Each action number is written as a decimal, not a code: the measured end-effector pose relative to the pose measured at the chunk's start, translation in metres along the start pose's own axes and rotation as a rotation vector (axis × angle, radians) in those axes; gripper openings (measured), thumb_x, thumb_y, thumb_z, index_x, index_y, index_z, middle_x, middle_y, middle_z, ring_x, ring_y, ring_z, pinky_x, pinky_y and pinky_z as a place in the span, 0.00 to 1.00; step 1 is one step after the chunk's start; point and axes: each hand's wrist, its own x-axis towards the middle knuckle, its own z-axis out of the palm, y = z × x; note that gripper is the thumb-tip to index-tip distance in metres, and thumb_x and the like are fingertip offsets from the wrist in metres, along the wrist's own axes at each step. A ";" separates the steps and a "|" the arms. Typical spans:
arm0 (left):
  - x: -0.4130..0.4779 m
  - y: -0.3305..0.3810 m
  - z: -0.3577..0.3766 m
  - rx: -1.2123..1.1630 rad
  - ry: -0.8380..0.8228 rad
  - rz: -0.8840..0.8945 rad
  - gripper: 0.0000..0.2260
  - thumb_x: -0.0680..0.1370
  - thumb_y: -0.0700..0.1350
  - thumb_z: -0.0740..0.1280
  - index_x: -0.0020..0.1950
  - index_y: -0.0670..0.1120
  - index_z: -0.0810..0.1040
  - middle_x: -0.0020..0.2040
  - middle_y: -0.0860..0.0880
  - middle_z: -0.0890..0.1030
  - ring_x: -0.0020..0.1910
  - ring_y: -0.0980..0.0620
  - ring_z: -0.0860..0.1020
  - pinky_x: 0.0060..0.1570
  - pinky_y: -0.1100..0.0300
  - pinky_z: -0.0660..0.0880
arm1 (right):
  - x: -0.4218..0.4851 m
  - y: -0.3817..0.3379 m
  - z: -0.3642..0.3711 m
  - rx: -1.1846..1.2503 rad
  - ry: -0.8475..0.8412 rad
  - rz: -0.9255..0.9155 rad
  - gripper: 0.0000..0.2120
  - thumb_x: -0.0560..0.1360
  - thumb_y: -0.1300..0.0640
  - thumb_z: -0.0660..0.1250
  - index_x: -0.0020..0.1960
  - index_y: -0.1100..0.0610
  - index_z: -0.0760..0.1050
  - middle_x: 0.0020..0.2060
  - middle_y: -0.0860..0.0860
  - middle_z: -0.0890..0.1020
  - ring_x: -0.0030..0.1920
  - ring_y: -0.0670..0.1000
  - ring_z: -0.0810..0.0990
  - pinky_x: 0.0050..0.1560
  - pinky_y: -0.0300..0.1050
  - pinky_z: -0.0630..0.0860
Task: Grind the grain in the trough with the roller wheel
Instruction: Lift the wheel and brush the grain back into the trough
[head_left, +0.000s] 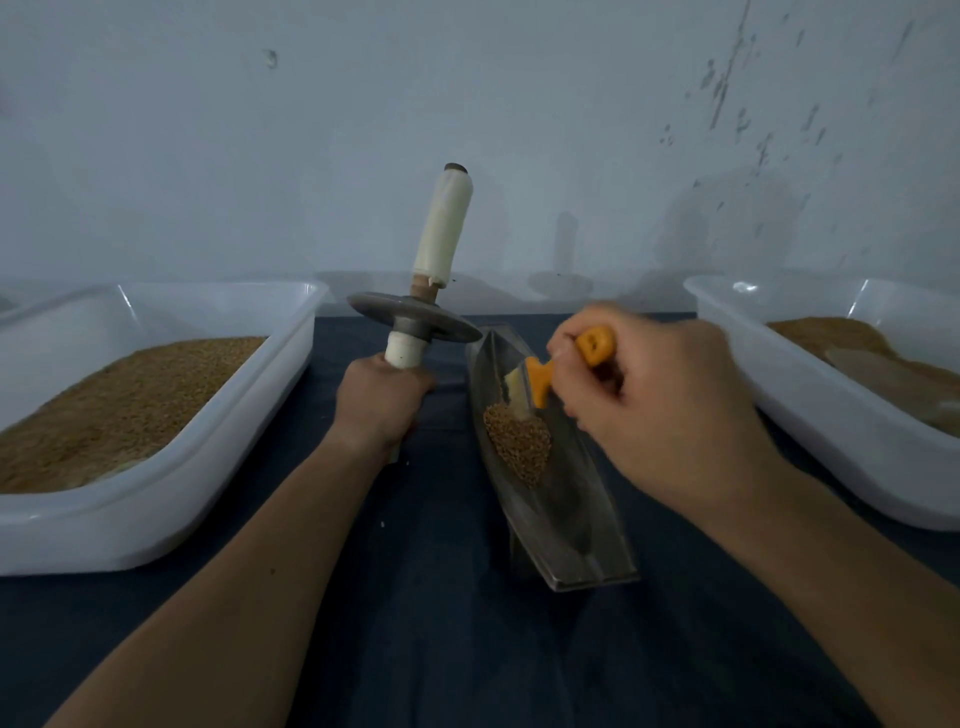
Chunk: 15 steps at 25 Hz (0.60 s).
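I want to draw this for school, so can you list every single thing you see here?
roller wheel: one, grey disc, white-wrapped handles, upright left of the trough
trough: one, grey metal, middle of the table
grain: one small heap, brown, inside the trough
brush: one, orange, pale bristles, over the trough beside the grain
left tub: one, white, holds brown grain, left
right tub: one, white, holds brownish material, right
table cover: one, dark blue, underneath
wall: pale grey, behind
left hand: grips the roller wheel's lower handle
right hand: holds the brush
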 end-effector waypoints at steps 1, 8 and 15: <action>-0.001 0.000 0.000 0.003 0.002 0.001 0.06 0.68 0.43 0.72 0.42 0.43 0.78 0.28 0.47 0.77 0.26 0.50 0.74 0.30 0.55 0.73 | -0.004 0.000 0.006 -0.027 -0.090 -0.003 0.09 0.81 0.52 0.63 0.46 0.52 0.79 0.29 0.44 0.78 0.30 0.43 0.79 0.33 0.41 0.77; -0.003 0.003 0.002 0.019 -0.004 0.000 0.06 0.69 0.42 0.73 0.43 0.43 0.79 0.29 0.46 0.78 0.27 0.49 0.74 0.30 0.55 0.73 | -0.007 0.003 0.009 -0.026 -0.058 -0.091 0.10 0.81 0.54 0.64 0.44 0.54 0.80 0.28 0.44 0.77 0.29 0.45 0.76 0.33 0.38 0.72; -0.002 0.002 0.004 0.083 -0.008 0.016 0.08 0.65 0.46 0.72 0.42 0.45 0.80 0.30 0.46 0.79 0.27 0.48 0.76 0.30 0.55 0.73 | -0.013 0.020 -0.006 0.179 0.030 0.094 0.09 0.82 0.51 0.64 0.48 0.52 0.81 0.31 0.45 0.83 0.33 0.43 0.84 0.34 0.38 0.80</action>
